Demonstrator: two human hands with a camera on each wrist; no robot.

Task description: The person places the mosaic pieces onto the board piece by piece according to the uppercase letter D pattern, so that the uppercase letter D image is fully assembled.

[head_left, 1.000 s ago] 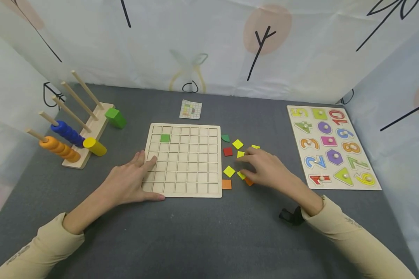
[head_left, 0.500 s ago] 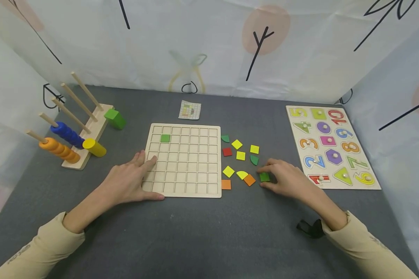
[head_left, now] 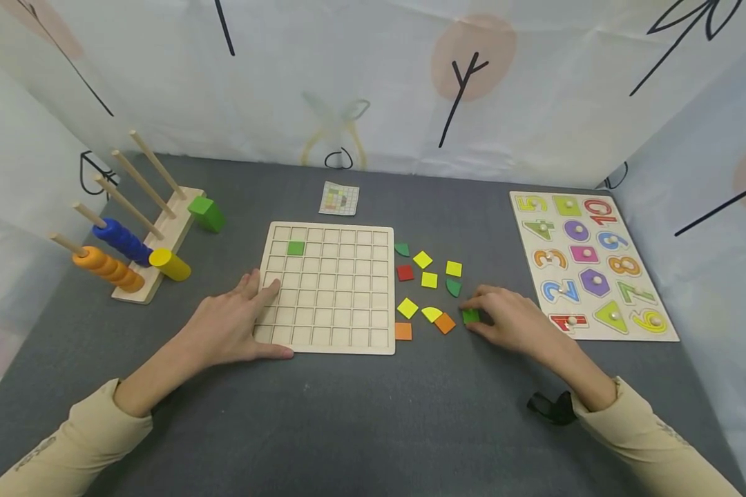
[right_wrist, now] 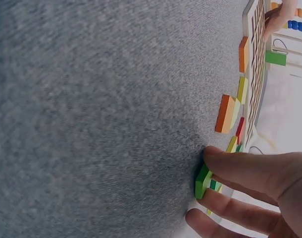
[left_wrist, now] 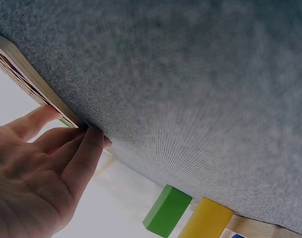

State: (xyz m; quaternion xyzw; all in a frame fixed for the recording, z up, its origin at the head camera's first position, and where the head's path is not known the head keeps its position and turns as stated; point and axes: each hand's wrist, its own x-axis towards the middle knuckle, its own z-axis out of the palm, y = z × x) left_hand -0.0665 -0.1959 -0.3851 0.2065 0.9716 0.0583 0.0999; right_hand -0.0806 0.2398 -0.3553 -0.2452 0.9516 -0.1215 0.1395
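My left hand (head_left: 226, 324) rests at the left side of a pale wooden grid board (head_left: 332, 298), fingers along its edge and the thumb at the near left corner. One green square (head_left: 295, 248) sits in a cell near the board's upper left. Right of the board, my right hand (head_left: 511, 317) pinches a green square tile (head_left: 470, 316) between thumb and fingers, low at the tabletop. The right wrist view shows this green tile (right_wrist: 203, 181) between the fingertips. Beside it lie loose tiles: yellow squares (head_left: 429, 280), orange squares (head_left: 444, 323), a red square (head_left: 405, 273) and green quarter-rounds (head_left: 453, 287).
A small printed pattern card (head_left: 339, 199) lies behind the board. At left stands a peg rack (head_left: 173, 219) with orange and blue beads, a green block (head_left: 206, 214) and a yellow cylinder (head_left: 170, 264) beside it. A number puzzle board (head_left: 590, 266) lies at right.
From over the yellow tiles, my right hand has moved right and toward me to the green square tile, uncovering the loose pieces. My left hand stays on the board.
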